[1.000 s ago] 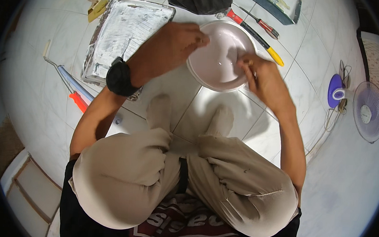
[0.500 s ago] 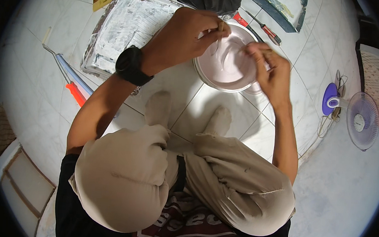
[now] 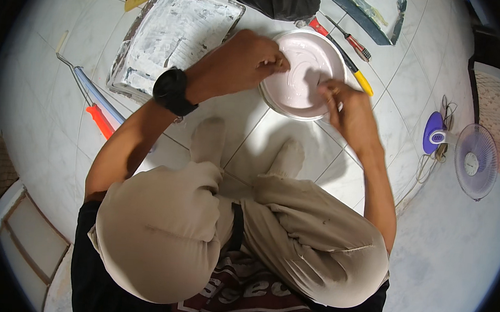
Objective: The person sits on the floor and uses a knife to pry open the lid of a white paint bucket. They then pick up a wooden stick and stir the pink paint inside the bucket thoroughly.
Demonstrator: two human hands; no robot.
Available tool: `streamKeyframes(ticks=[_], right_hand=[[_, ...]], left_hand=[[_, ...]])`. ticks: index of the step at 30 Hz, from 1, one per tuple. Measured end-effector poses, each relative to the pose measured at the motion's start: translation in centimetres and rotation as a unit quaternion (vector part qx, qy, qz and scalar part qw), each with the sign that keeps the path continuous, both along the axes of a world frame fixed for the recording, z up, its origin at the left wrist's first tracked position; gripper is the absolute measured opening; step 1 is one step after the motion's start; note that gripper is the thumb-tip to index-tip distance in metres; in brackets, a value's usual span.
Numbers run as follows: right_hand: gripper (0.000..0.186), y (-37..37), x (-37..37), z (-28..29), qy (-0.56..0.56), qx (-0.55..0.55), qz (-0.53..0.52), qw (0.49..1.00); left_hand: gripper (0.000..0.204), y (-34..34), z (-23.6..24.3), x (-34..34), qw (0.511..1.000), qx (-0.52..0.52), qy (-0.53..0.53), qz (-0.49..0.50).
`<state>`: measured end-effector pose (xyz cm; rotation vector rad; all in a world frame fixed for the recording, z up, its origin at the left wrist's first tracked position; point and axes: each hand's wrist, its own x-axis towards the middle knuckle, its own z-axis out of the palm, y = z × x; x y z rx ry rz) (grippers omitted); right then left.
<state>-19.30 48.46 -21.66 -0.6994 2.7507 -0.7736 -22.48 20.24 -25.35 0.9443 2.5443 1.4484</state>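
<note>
A round tub of pale pink paint (image 3: pixel 302 73) stands on the floor in front of my feet, its wet surface marked with swirls. My left hand (image 3: pixel 247 64), with a black watch above it, is over the tub's left side. Its fingers are curled together, and whatever they may hold is hidden. Above the right rim, my right hand (image 3: pixel 350 108) has thumb and fingertips pinched over the paint. Something thin may be between them, too small to name.
A paint-smeared roller tray (image 3: pixel 180 40) lies to the left, beside a roller frame with a red handle (image 3: pixel 99 122). Beyond the tub are a black bag (image 3: pixel 279 0), a screwdriver (image 3: pixel 357 47), a yellow-ended tool (image 3: pixel 362 83) and a dark tray (image 3: pixel 370 14). A fan (image 3: pixel 474 161) stands right.
My left hand has come nearer and slightly left from the tub's far side. My right hand has shifted a little nearer, uncovering the yellow-ended tool.
</note>
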Motion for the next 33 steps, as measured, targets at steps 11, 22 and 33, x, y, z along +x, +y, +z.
streamKeyframes(ticks=[11,22,33], right_hand=[[0.013,-0.7,0.5,0.0,-0.072,-0.015,-0.027,0.997],[0.015,-1.2,1.2,-0.3,-0.11,-0.096,-0.06,0.988],[0.015,-0.9,1.0,-1.3,-0.048,-0.102,-0.067,0.991]], left_hand=[[0.011,0.1,-0.1,0.6,0.996,0.01,-0.091,-0.006],[0.013,-0.1,-0.2,-0.2,1.0,0.014,-0.005,-0.005],[0.012,0.6,-0.2,0.5,0.997,0.026,-0.066,-0.005]])
